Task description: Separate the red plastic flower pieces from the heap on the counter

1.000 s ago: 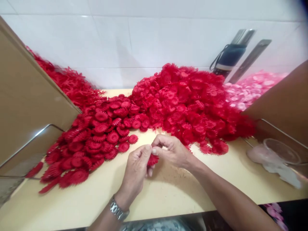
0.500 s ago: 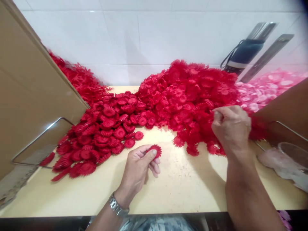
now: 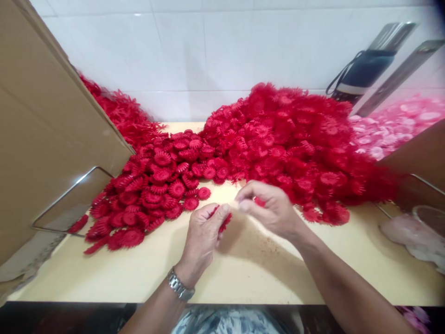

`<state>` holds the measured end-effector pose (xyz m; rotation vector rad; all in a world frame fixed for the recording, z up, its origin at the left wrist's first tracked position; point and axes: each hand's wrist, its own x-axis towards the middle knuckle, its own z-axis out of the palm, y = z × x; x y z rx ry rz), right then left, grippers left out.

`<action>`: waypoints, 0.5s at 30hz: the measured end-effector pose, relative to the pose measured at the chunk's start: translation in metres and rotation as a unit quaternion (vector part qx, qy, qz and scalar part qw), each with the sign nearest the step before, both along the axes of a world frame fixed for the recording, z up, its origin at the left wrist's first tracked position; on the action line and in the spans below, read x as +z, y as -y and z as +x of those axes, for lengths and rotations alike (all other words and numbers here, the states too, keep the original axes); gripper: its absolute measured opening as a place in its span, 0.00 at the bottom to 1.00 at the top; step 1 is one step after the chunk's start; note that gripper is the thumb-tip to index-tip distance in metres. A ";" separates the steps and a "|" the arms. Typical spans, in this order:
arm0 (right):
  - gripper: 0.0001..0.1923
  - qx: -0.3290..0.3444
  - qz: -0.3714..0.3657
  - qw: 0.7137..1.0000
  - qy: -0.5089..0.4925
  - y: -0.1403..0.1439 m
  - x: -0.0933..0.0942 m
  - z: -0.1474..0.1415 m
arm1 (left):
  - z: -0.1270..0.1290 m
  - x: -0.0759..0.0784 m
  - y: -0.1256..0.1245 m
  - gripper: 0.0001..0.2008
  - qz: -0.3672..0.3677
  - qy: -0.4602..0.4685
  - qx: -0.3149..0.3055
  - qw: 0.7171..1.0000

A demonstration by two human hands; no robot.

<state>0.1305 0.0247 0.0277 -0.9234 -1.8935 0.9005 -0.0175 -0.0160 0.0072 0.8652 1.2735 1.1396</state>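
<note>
Cream table [image 3: 264, 273], red flower heaps [image 3: 292, 139] beyond hands [image 3: 239, 220].

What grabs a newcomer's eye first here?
The big heap of red plastic flower pieces against the white tiled wall. In front of it, over the cream tabletop, the left hand pinches one red flower piece, the right hand beside it.
</note>
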 end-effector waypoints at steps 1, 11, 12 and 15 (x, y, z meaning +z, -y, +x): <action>0.05 0.033 -0.039 0.999 -0.001 0.003 -0.002 -0.006 | 0.001 0.000 0.000 0.21 0.000 -0.002 -0.001 1.000; 0.08 -0.055 0.003 0.996 0.067 0.001 -0.006 -0.007 | -0.001 -0.001 0.006 0.13 -0.007 0.014 -0.085 0.996; 0.08 -0.093 0.037 0.992 0.075 -0.002 -0.006 -0.004 | -0.002 -0.001 0.007 0.13 -0.011 0.016 -0.081 0.997; 0.08 -0.236 0.155 0.952 0.117 -0.015 -0.004 0.017 | -0.004 0.001 0.010 0.12 -0.027 0.021 -0.080 0.996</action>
